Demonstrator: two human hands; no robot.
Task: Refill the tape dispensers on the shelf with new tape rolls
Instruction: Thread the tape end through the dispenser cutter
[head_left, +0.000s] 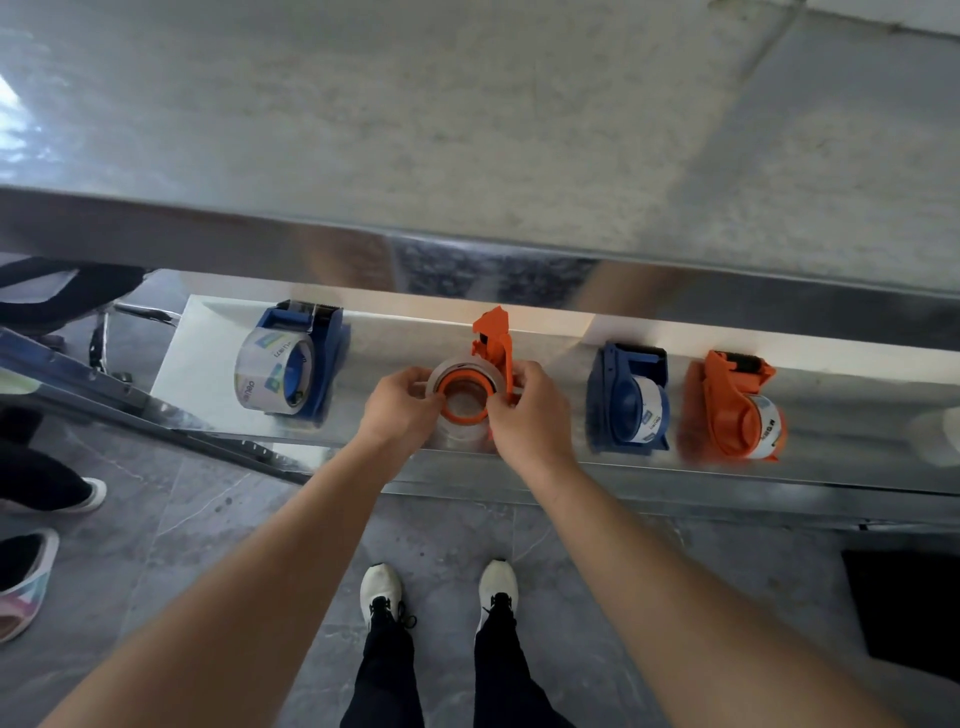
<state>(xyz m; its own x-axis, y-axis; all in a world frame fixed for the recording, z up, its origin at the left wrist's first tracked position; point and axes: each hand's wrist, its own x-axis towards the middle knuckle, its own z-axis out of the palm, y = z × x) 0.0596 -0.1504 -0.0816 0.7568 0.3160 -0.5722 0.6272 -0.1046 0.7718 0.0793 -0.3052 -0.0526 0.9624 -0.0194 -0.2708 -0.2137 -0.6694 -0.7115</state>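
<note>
An orange tape dispenser (493, 338) stands on the shiny metal shelf (374, 343), straight in front of me. A clear tape roll (463, 397) sits around its orange hub. My left hand (402, 408) grips the roll's left side with curled fingers. My right hand (530, 410) pinches the roll and the dispenser on the right side. To the left lies a blue dispenser (306, 358) with a full clear roll (272, 371). On the right stand a second blue dispenser (626, 397) and a second orange dispenser (732, 405), each with a roll in it.
A wide metal ledge (467, 244) overhangs the back of the shelf. A whitish object (940, 434) shows blurred at the shelf's far right. Another person's feet (31, 566) stand on the grey tile floor at the left, beside a slanted metal rail (104, 395). My shoes (441, 592) are below.
</note>
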